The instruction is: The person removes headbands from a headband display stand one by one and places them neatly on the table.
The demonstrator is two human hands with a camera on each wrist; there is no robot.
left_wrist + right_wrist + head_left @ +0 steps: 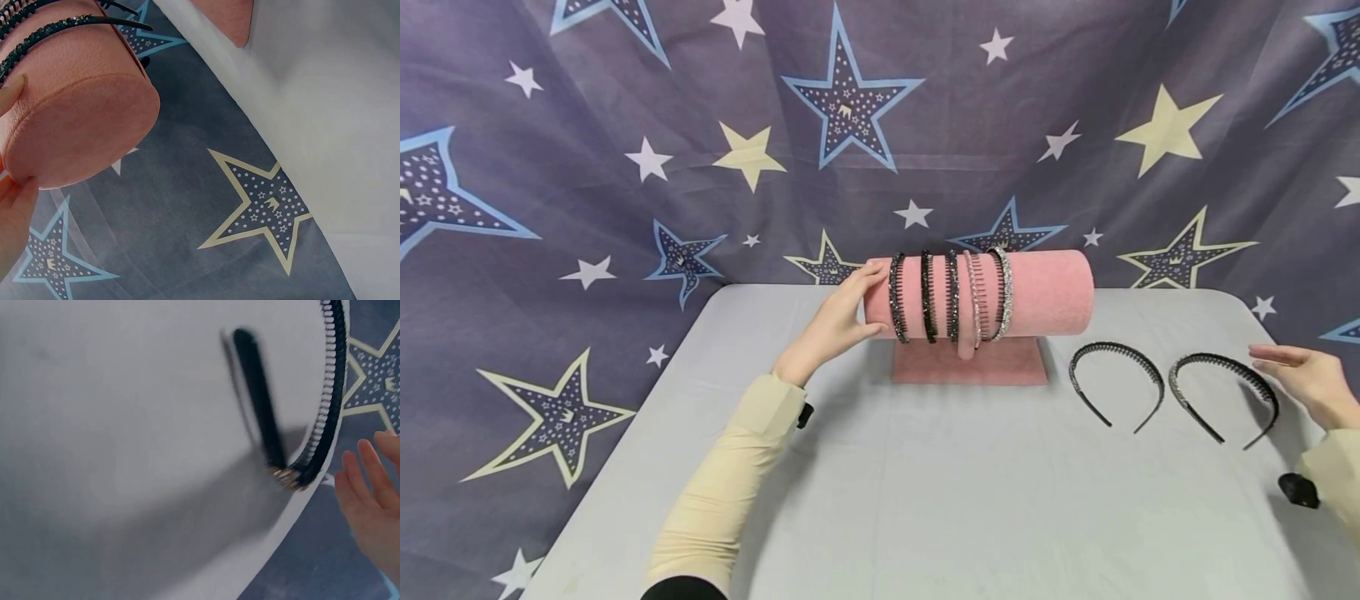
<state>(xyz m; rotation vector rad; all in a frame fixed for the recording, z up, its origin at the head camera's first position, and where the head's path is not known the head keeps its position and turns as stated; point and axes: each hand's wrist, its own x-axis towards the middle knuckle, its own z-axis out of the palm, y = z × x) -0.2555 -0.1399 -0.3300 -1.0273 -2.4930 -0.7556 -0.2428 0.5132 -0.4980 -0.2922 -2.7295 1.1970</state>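
Note:
A pink velvet headband stand has a horizontal roll on a flat base. Several headbands are fitted round the roll: black beaded ones such as the leftmost headband, a pink one and a silver sparkly one. My left hand grips the roll's left end, fingers on top and thumb underneath; the left wrist view shows its round end face. On the right, my right hand hovers with extended fingers beside a black toothed headband, apparently holding nothing.
Another black toothed headband lies on the white-covered table, between the stand and the rightmost headband. Behind the table hangs a dark star-patterned cloth. The table's left edge slants toward the front.

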